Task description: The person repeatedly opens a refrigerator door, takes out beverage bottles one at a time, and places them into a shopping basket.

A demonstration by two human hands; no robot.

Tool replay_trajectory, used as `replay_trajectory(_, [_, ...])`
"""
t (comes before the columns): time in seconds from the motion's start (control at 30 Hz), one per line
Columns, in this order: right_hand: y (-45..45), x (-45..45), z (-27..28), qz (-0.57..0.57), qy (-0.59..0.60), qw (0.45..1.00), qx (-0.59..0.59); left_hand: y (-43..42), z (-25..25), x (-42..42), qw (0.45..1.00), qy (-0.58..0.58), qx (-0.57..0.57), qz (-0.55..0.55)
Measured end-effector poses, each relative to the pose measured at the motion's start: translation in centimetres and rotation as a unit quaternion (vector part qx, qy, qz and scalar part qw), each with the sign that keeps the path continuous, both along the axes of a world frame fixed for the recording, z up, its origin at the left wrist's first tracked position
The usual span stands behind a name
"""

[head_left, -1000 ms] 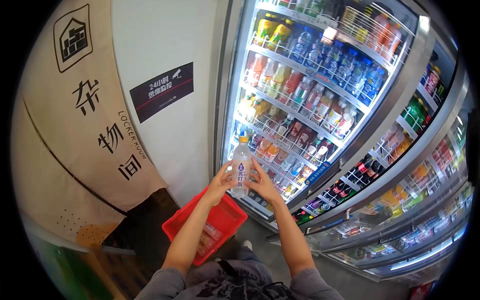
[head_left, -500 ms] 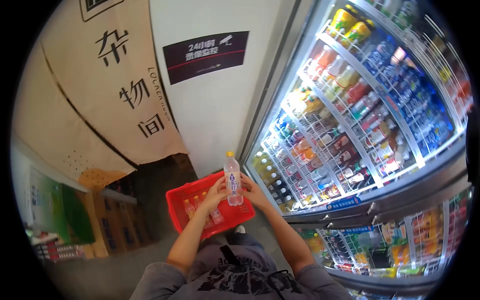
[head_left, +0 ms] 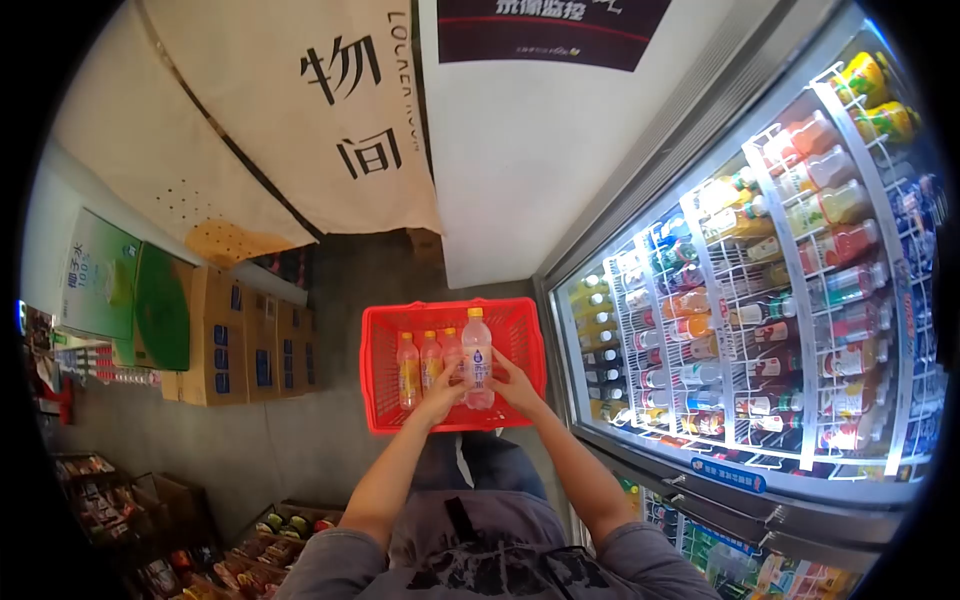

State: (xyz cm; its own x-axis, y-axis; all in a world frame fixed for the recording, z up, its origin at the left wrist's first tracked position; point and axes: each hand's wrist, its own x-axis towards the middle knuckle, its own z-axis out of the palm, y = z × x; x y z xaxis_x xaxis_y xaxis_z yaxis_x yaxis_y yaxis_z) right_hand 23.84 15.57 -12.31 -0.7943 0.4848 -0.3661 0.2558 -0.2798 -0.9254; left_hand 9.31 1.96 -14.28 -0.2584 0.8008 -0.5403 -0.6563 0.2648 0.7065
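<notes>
Between both hands is a clear plastic bottle [head_left: 479, 360] with a yellow cap and dark print on its label, upright in the view. My left hand [head_left: 440, 400] grips it from the left and my right hand [head_left: 517, 388] from the right, fingers curved against its sides. The bottle is over the right half of a red plastic basket [head_left: 368, 375]; whether it touches the bottom I cannot tell. Three similar yellow-capped bottles lie side by side in the basket's left half, among them the leftmost bottle [head_left: 407, 370]. My left hand partly covers the one nearest the held bottle.
On the right stands a lit drinks cooler [head_left: 700, 330] with several rows of bottles. Stacked cardboard boxes [head_left: 228, 340] and a green-and-white carton [head_left: 100, 275] are on the left. A beige curtain [head_left: 260, 120] hangs ahead; packaged snacks [head_left: 255, 560] fill racks at lower left.
The bottle has moved lower, over the basket beside the other bottles, with both hands still on it. The view has tilted down and turned, and the basket appears more level.
</notes>
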Motion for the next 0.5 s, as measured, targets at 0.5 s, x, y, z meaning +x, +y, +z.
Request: replay_trajectory(0.5, [0.0,-1.0,-15.1,-0.007,-0.213,0.957,0.199,2.5,-14.5,2.1,0.975,0.166,-0.117,-0.085])
